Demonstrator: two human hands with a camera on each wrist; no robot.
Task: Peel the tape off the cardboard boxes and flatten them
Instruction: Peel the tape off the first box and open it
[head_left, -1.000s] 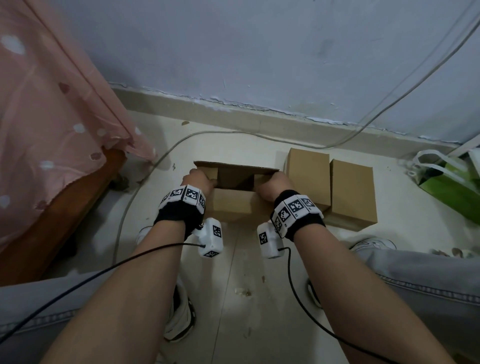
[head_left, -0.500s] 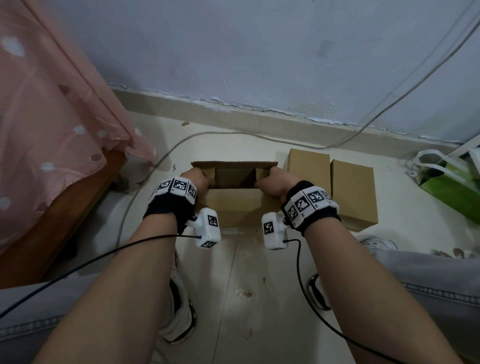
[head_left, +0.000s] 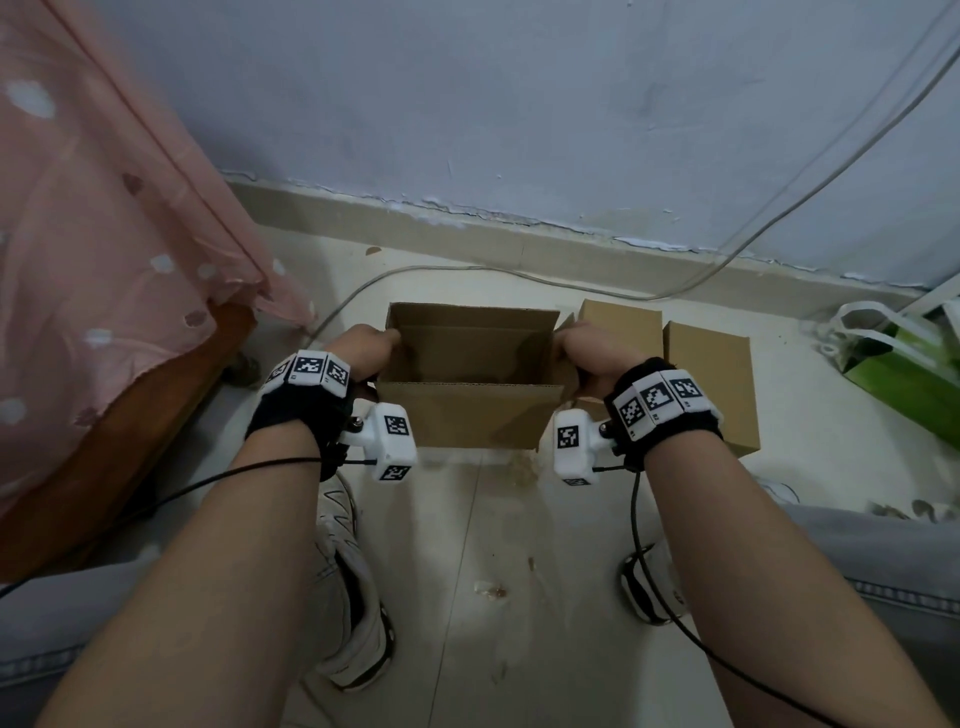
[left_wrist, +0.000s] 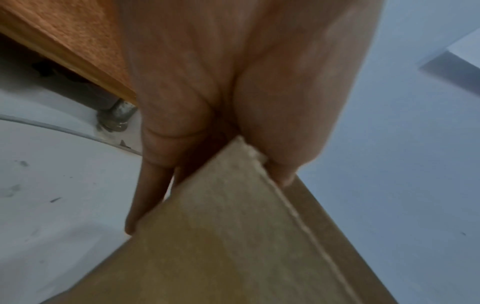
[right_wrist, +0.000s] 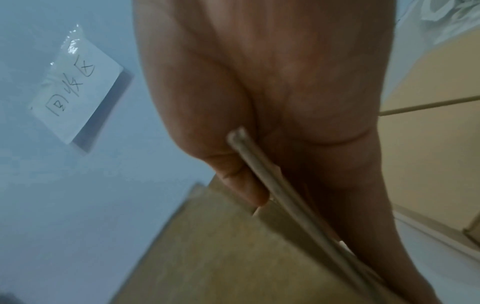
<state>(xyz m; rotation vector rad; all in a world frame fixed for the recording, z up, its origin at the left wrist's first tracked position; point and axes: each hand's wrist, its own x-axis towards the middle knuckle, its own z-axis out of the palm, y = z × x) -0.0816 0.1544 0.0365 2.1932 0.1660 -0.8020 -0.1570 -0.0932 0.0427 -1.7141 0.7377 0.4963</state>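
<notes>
The open box (head_left: 470, 384) stands on the floor (head_left: 467, 545) at the centre of the head view, its top flaps spread and the inside showing. The left hand (head_left: 363, 345) grips its 9 o'clock wall, thumb inside and fingers (left_wrist: 145, 197) outside. The right hand (head_left: 589, 353) grips the 3 o'clock wall the same way, pinching a doubled edge of cardboard (the right wrist view shows two layers between thumb and fingers).

No tape shows on this box, so its peeling looks done at the top; I judge it ready to be collapsed, though the bottom seam is hidden. It is still a full box, not flat.

Two closed boxes (head_left: 709, 384) sit side by side at 3 o'clock of it, just beside the right hand, seemingly untouched. Most of the job remains, I judge.
</notes>
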